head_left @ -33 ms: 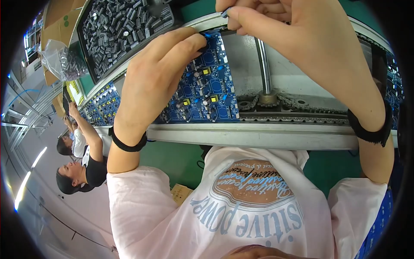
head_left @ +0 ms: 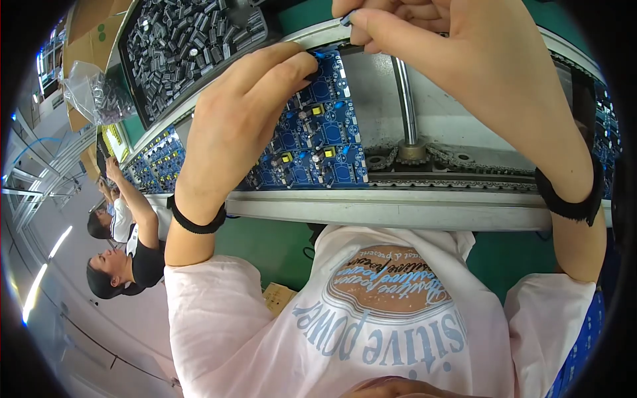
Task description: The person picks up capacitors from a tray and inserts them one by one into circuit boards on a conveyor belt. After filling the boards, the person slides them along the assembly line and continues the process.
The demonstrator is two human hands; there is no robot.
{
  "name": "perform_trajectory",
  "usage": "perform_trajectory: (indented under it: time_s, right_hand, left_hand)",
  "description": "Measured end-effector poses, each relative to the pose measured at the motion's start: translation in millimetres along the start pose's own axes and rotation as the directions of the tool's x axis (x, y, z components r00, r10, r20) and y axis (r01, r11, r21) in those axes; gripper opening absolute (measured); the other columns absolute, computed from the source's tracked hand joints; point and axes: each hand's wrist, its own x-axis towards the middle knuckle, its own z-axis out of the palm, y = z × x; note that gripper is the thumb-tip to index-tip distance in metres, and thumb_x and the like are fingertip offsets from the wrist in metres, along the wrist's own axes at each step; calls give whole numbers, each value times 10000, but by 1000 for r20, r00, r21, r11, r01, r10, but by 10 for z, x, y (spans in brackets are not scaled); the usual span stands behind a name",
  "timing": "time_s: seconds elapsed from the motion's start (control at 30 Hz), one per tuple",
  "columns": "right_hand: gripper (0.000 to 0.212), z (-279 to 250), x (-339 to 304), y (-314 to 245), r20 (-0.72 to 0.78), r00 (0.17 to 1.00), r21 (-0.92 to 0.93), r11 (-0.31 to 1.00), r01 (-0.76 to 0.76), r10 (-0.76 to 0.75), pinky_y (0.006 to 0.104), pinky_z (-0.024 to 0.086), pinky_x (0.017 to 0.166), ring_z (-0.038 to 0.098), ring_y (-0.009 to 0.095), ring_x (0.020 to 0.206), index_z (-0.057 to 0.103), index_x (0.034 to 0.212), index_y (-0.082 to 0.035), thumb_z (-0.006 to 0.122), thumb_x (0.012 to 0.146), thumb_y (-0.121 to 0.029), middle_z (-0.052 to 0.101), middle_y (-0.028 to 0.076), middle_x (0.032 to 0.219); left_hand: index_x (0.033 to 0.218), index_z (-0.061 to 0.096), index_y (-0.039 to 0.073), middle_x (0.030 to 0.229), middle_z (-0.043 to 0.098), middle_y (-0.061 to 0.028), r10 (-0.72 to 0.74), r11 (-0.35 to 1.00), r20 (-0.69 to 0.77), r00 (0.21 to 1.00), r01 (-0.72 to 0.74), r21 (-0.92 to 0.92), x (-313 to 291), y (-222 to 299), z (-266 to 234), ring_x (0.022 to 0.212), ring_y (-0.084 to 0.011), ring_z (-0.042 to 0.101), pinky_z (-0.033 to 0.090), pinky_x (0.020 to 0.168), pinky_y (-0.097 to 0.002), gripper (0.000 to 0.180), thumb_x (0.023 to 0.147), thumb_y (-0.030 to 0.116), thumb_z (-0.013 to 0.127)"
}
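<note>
A panel of blue circuit boards (head_left: 330,126) lies across the conveyor rails, with yellow, blue and silver parts standing on it. My left hand (head_left: 245,99) is closed over its far left part, fingers curled at the far edge. Something dark shows under those fingertips; its kind is hidden. Beyond the panel's far right corner, above the far rail, my right hand (head_left: 424,33) pinches a small dark capacitor (head_left: 346,18) between thumb and finger. A black tray (head_left: 269,30) full of loose black cylindrical capacitors (head_left: 176,56) stands past the far rail on the left.
The near metal rail (head_left: 398,211) runs in front of me, with a chain (head_left: 458,180) along it and a steel shaft (head_left: 405,99) crossing between rails. More boards (head_left: 156,159) lie to the left, where two people work. A clear plastic bag (head_left: 93,93) hangs by a cardboard box (head_left: 86,36).
</note>
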Motion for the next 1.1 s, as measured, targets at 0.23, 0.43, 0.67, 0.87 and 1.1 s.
perform_trajectory:
  time_s: [0.23, 0.43, 0.67, 0.87, 1.1]
  right_hand:
    - [37, 36, 35, -69, 22, 999, 21, 999, -38, 38, 240, 504, 603, 606, 94, 653, 647, 913, 63, 643, 918, 27, 666, 89, 739]
    - [45, 60, 34, -82, 21, 998, 54, 996, -68, 67, 240, 525, 628, 626, 98, 669, 652, 931, 59, 646, 923, 15, 680, 88, 759]
    - [51, 117, 16, 23, 40, 998, 31, 998, -58, 57, 238, 539, 652, 646, 94, 700, 658, 959, 53, 649, 931, 11, 690, 77, 786]
    - [77, 139, 64, -202, 34, 963, 50, 962, -269, 268, 289, 550, 724, 691, 159, 789, 669, 998, 48, 652, 928, 21, 710, 111, 891]
    - [114, 216, -59, 219, 60, 995, 6, 997, -80, 79, 235, 570, 849, 728, 119, 915, 632, 1099, 37, 618, 992, 3, 729, 65, 942]
  left_hand:
    - [1154, 654, 74, 1148, 678, -79, -2, 996, 37, 999, -1, 89, -17, 25, -18, 998, -292, 689, 574, 835, -380, 305, 852, 29, 662]
    - [1172, 638, 64, 1162, 664, -80, 18, 993, 50, 999, -24, 113, -23, 16, -22, 1021, -279, 684, 573, 852, -365, 339, 834, 33, 633]
    - [1173, 630, 68, 1157, 652, -81, 34, 982, 39, 999, -41, 182, -43, 36, -19, 1016, -268, 678, 572, 835, -357, 344, 829, 53, 644]
    - [1169, 706, 67, 1057, 712, -110, -97, 995, -76, 992, 98, 8, -17, 80, -119, 881, -295, 699, 563, 772, -353, 281, 892, 28, 735]
    - [1080, 722, -16, 928, 710, -156, -84, 950, -213, 973, 144, 279, 215, -404, -520, 830, -335, 700, 565, 730, -383, 170, 945, 65, 657]
